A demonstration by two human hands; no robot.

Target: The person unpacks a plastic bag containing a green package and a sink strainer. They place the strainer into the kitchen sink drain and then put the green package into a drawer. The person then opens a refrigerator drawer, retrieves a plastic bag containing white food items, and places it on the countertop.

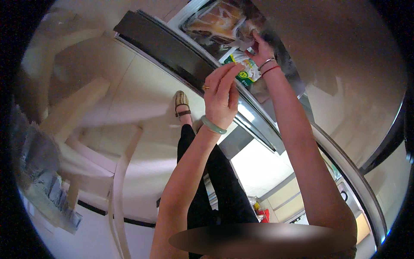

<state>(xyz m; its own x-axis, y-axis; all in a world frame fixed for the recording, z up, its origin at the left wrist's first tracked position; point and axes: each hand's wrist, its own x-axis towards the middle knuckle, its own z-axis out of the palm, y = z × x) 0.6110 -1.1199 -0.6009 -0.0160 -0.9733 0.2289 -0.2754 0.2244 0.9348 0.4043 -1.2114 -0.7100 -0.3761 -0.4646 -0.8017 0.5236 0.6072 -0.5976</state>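
Note:
An open pull-out drawer (175, 47) with a dark front and a pale metal rim crosses the upper middle. My left hand (222, 93), wearing a ring and a pale green bangle, is over its rim, with bent fingers loosely apart. Whether those fingertips touch the rim I cannot tell. Inside the drawer, my right hand (263, 52) has thumb and fingers around a crumpled part of a clear plastic bag (246, 39). Brownish contents (217, 19) show through clear wrapping at the far end. Beneath my right hand lies a green and white printed package (242, 69).
A large smooth grey-brown door panel (345, 60) stands at the right, with a curved metal edge (351, 166) near my right arm. Pale wooden furniture legs (123, 172) stand on the tiled floor (142, 90) at left. My shod foot (182, 101) is beside the drawer.

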